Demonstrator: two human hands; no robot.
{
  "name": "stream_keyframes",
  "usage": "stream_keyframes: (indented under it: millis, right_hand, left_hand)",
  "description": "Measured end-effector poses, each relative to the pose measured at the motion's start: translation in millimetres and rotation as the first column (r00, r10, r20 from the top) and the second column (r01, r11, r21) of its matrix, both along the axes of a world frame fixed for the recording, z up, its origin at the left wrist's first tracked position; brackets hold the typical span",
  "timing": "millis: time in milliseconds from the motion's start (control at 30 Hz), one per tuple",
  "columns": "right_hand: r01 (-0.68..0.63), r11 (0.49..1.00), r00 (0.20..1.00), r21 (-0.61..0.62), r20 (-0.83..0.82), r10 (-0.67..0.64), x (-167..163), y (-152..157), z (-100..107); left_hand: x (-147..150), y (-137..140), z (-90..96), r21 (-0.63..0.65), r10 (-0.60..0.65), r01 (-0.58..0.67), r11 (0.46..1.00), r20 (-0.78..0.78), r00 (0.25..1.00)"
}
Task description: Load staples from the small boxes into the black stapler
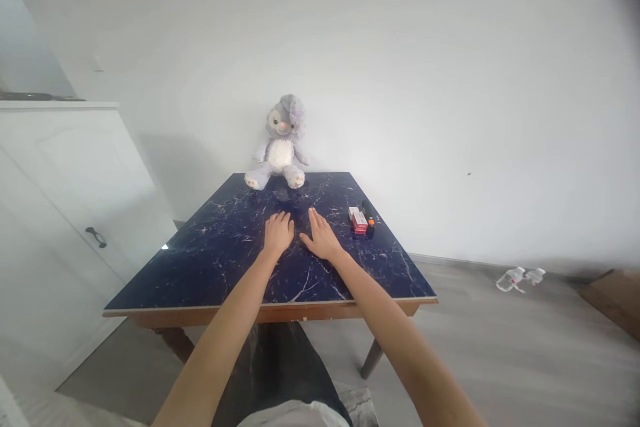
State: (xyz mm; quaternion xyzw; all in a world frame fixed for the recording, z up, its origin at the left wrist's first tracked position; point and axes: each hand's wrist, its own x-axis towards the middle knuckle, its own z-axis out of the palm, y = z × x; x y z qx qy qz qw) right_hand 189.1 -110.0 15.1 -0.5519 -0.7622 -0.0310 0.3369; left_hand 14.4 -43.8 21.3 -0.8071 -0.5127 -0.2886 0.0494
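Note:
Both arms reach out over a dark blue, marble-patterned table (200,267). My left hand (278,232) rests palm down near the middle of the tabletop, its fingers stretched forward and holding nothing. Beside it on the right, my right hand (321,235) also lies palm down, thumb spread from the fingers. A small gap separates the two hands. At the table's far edge sits a grey plush toy (281,147) with a white belly, leaning by the wall. To the right of my right hand lies a small red and white box (359,221).
A small black item with an orange band (371,223) stands beside the box. On the left is a white cabinet (75,200) with a dark handle. Clear plastic bottles (515,275) lie on the grey floor, and a brown cardboard box (615,300) is at far right.

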Motion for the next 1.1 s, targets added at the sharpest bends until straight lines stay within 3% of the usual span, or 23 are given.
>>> stream_keyframes:
  millis: [167,333,567,667,733,767,800,867,900,967,1000,1033,1100]
  right_hand:
    - [0.146,0.987,0.989,-0.064,0.02,-0.145,9,8,-2]
    - [0.151,0.983,0.987,-0.108,0.073,-0.144,10,9,-3]
    - [0.139,0.983,0.989,-0.12,0.074,-0.131,6,6,-3]
    - [0.178,0.979,0.983,-0.101,0.063,-0.172,4,1,4]
    - [0.282,0.959,0.96,0.032,-0.001,-0.282,8,-3,11]
    - [0.367,0.923,0.93,0.117,-0.072,-0.36,13,-5,15]
    - [0.469,0.864,0.881,0.185,-0.172,-0.441,21,-7,18]
    - [0.681,0.705,0.711,0.198,-0.409,-0.572,42,-10,21]
    - [0.761,0.636,0.603,0.131,-0.503,-0.618,55,-11,20]
    - [0.832,0.537,0.37,-0.138,-0.584,-0.722,82,-12,14]
    - [0.801,0.528,0.306,-0.282,-0.565,-0.766,94,-11,11]
    - [0.748,0.538,0.294,-0.389,-0.532,-0.794,105,-10,7]
    - [0.707,0.55,0.32,-0.445,-0.493,-0.809,120,-7,1]
  left_hand:
    - [5,2,-1.7,-0.027,-0.058,0.057,0.998,-0.027,0.998]
    - [3,10,-2.9,-0.149,-0.128,0.12,0.982,-0.046,0.991]
    - [3,11,-0.3,-0.171,-0.123,0.116,0.978,-0.036,0.992]
    - [-10,10,1.1,-0.158,-0.237,0.229,0.96,-0.028,0.971]
    - [-30,15,4.7,-0.186,-0.366,0.363,0.913,0.017,0.93]
    - [-42,19,7.3,-0.233,-0.374,0.378,0.896,0.066,0.925]
    - [-55,25,10.3,-0.268,-0.297,0.327,0.906,0.147,0.943]
    - [-79,38,16.4,-0.282,-0.094,0.2,0.938,0.348,0.933]
    - [-89,44,18.9,-0.276,-0.036,0.159,0.948,0.404,0.914]
    - [-104,55,22.1,-0.307,0.037,0.112,0.945,0.441,0.897]
    - [-108,58,22.7,-0.325,0.055,0.106,0.94,0.451,0.891]
    - [-110,60,22.7,-0.335,0.062,0.108,0.936,0.46,0.886]
    - [-110,62,21.0,-0.331,0.045,0.13,0.935,0.473,0.88]
